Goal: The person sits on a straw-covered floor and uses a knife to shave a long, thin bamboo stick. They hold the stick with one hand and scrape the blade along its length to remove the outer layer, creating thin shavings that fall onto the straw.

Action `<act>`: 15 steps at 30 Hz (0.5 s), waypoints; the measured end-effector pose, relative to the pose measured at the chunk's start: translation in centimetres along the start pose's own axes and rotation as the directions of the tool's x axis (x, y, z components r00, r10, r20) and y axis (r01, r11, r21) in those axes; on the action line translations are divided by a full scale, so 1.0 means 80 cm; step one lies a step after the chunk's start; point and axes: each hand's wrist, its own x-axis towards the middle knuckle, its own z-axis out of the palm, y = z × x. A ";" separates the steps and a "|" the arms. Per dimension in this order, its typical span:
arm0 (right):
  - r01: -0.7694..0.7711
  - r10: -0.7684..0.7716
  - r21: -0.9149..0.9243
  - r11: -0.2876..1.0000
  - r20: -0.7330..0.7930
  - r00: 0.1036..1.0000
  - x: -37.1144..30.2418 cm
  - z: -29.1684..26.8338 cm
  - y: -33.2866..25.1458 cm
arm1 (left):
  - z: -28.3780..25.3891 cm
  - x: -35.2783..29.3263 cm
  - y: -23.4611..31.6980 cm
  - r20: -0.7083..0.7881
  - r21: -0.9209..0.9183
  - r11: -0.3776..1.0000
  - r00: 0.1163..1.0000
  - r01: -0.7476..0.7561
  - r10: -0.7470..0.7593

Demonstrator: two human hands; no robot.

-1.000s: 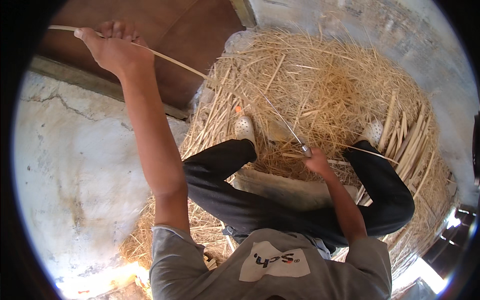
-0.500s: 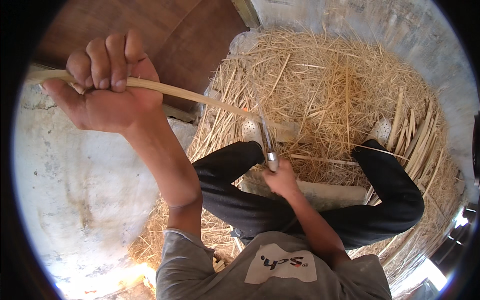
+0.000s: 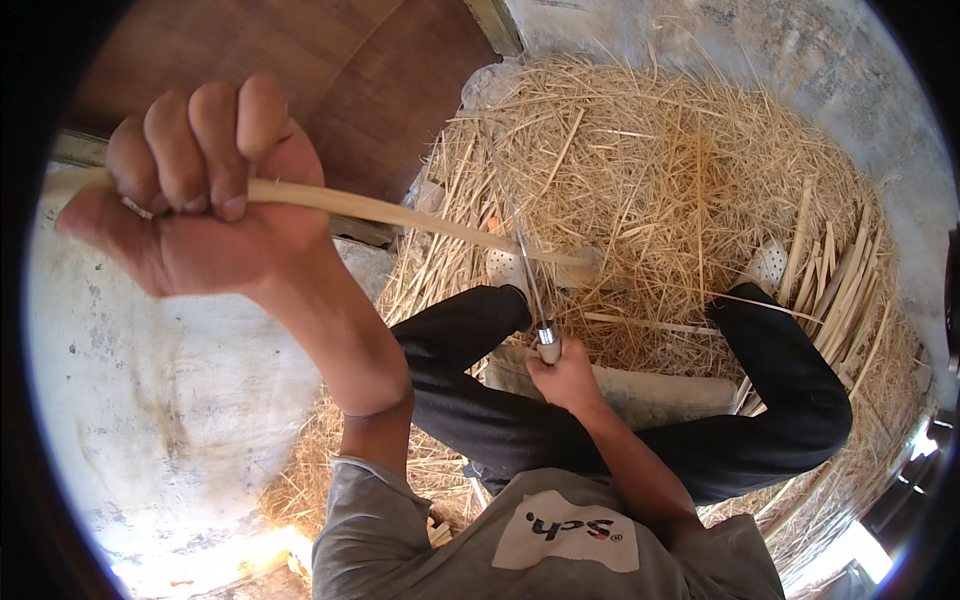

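"Gripping what, that raised left hand (image 3: 205,190)?"

"A long, flat, pale wooden strip (image 3: 370,207), fingers curled round it, sloping down over the yellow straw (image 3: 640,150)."

"And the right hand (image 3: 567,378), well apart?"

"Clamped round a pale-handled, thin-bladed metal tool (image 3: 546,336); whether its blade touches the strip, I can't tell."

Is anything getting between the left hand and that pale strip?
Nothing visible: the left hand is closed around the strip. Farther along, the knife in the right hand crosses it in this view; contact is unclear.
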 end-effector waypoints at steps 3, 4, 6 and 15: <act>-0.059 0.056 0.027 0.998 0.090 0.994 -0.028 0.000 -0.050 | -0.016 -0.007 0.022 -0.032 0.017 1.000 0.999 -0.015 0.016; 0.143 -0.139 -0.056 0.988 0.073 0.988 -0.034 0.006 -0.058 | -0.016 -0.004 0.023 -0.026 0.001 1.000 1.000 0.008 -0.008; 0.328 -0.319 -0.148 0.933 0.082 0.944 -0.040 0.014 -0.068 | -0.014 -0.001 0.022 -0.012 -0.028 0.998 0.998 0.055 -0.055; 0.119 -0.116 -0.061 0.991 0.053 0.992 -0.022 0.018 -0.039 | -0.027 -0.002 0.023 0.050 -0.125 0.991 0.998 0.045 -0.039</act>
